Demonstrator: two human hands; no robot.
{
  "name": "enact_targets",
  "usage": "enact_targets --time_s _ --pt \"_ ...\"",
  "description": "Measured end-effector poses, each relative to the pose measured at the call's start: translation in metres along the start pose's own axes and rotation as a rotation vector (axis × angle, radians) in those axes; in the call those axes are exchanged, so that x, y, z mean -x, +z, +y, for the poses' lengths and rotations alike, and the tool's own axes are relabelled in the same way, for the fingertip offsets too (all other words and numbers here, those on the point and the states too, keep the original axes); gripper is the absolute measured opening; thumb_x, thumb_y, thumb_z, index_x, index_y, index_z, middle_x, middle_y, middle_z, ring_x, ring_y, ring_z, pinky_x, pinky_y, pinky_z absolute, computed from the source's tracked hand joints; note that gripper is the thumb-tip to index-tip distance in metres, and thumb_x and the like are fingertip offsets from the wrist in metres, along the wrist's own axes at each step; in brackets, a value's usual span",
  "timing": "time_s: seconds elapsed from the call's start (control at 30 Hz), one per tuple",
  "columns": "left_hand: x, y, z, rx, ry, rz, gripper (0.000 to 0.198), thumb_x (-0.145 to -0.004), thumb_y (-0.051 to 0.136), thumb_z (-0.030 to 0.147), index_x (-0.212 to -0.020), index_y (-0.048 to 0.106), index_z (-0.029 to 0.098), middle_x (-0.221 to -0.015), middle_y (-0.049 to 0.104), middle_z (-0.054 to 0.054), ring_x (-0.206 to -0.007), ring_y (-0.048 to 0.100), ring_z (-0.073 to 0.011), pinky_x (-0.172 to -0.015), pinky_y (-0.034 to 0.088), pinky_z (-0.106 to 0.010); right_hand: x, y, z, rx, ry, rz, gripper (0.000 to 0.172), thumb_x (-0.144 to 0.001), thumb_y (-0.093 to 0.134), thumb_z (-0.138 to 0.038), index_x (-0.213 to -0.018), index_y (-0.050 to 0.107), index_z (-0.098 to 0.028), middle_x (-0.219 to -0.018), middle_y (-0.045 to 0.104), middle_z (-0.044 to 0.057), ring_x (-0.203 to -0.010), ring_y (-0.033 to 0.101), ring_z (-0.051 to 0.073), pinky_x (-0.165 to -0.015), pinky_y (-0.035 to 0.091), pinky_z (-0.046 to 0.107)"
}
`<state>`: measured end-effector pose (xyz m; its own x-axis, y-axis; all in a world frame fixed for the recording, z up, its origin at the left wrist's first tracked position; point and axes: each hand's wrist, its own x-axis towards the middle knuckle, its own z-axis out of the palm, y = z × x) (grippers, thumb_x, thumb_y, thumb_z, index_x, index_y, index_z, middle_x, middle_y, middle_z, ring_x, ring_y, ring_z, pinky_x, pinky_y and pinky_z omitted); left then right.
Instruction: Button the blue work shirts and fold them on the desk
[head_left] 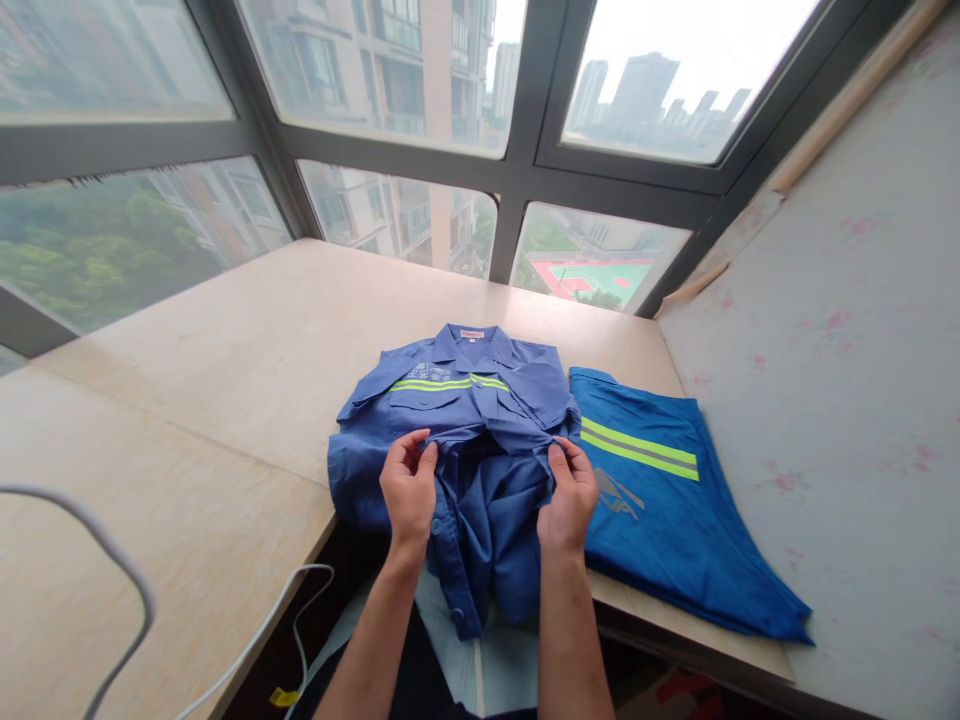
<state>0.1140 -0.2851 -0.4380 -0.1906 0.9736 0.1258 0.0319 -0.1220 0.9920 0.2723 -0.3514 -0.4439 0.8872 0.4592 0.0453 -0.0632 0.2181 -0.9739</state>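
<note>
A blue work shirt (420,400) with a collar, chest pockets and yellow-green stripes lies front side up on the light ledge. Its lower part hangs over the front edge, with buttons showing. My left hand (410,485) pinches the shirt fabric left of the middle, thumb against fingers. On the right, my right hand (568,492) pinches the same shirt near its right side. Between my hands the cloth sags in folds. Beside the shirt lies a folded darker blue garment (652,520) with a yellow-green and grey stripe; my right hand is close to its left edge.
The light ledge (225,340) runs back to framed windows (435,220). A patterned wall (840,400) closes off the right side. White cables (120,560) cross the lower left, one with a yellow tag (283,696).
</note>
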Motion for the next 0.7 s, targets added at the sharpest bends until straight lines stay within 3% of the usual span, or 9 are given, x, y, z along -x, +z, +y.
enact_targets --time_s 0.13,0.2,0.27,0.37,0.43,0.5,0.7 --pt "-0.006 -0.008 0.002 -0.103 0.009 0.061 0.02 -0.083 0.061 0.03 -0.098 0.066 0.018 -0.085 0.063 -0.003 -0.077 0.06 -0.0164 -0.073 0.051 -0.03 -0.009 -0.007 0.002 -0.06 -0.018 0.117 0.015 -0.073 0.071 -0.027 -0.078 0.058 -0.02 -0.082 0.064 0.0 -0.079 0.062 0.015 -0.076 0.051 0.029" --pt "-0.005 -0.009 0.008 -0.27 0.121 0.025 0.016 -0.082 0.058 0.023 -0.095 0.067 0.018 -0.094 0.063 -0.007 -0.091 0.061 -0.0215 -0.085 0.052 -0.037 -0.008 -0.01 -0.004 0.016 -0.046 0.085 0.012 -0.075 0.067 -0.028 -0.077 0.058 -0.02 -0.079 0.063 0.0 -0.076 0.061 0.016 -0.075 0.051 0.031" --pt "0.0 -0.007 0.014 -0.443 0.294 -0.027 0.021 -0.079 0.056 0.017 -0.097 0.067 0.017 -0.11 0.062 -0.012 -0.111 0.057 -0.0277 -0.1 0.045 -0.046 -0.005 -0.011 -0.013 0.215 -0.133 -0.02 0.009 -0.079 0.062 -0.029 -0.081 0.061 -0.02 -0.08 0.064 0.002 -0.079 0.061 0.018 -0.08 0.051 0.036" --pt "0.01 -0.002 0.018 -0.565 0.479 -0.182 0.034 -0.079 0.056 0.014 -0.111 0.064 0.017 -0.132 0.056 -0.014 -0.134 0.044 -0.0319 -0.112 0.036 -0.051 0.002 -0.01 -0.031 0.57 -0.38 -0.157 0.018 -0.083 0.056 -0.024 -0.096 0.067 -0.02 -0.106 0.068 0.009 -0.107 0.059 0.026 -0.1 0.042 0.047" --pt "0.014 0.004 0.016 -0.57 0.503 -0.297 0.039 -0.082 0.056 0.018 -0.12 0.06 0.017 -0.137 0.055 -0.014 -0.139 0.04 -0.0315 -0.112 0.037 -0.051 0.008 -0.004 -0.041 0.668 -0.51 -0.215 0.032 -0.084 0.05 -0.017 -0.111 0.066 -0.021 -0.124 0.063 0.01 -0.122 0.052 0.026 -0.107 0.036 0.049" --pt "0.015 0.01 0.01 -0.588 0.491 -0.346 0.042 -0.082 0.059 0.021 -0.124 0.057 0.017 -0.137 0.057 -0.014 -0.139 0.04 -0.0322 -0.112 0.038 -0.051 0.014 0.006 -0.047 0.674 -0.566 -0.296 0.043 -0.084 0.043 -0.01 -0.121 0.062 -0.021 -0.129 0.06 0.011 -0.125 0.05 0.023 -0.108 0.037 0.047" --pt "0.004 0.022 -0.016 -0.668 0.425 -0.37 0.036 -0.082 0.058 0.017 -0.118 0.061 0.015 -0.127 0.064 -0.016 -0.131 0.05 -0.0329 -0.11 0.039 -0.054 0.029 0.045 -0.029 0.74 -0.547 -0.62 0.05 -0.081 0.043 -0.002 -0.119 0.068 -0.022 -0.13 0.062 0.009 -0.125 0.051 0.023 -0.109 0.036 0.043"
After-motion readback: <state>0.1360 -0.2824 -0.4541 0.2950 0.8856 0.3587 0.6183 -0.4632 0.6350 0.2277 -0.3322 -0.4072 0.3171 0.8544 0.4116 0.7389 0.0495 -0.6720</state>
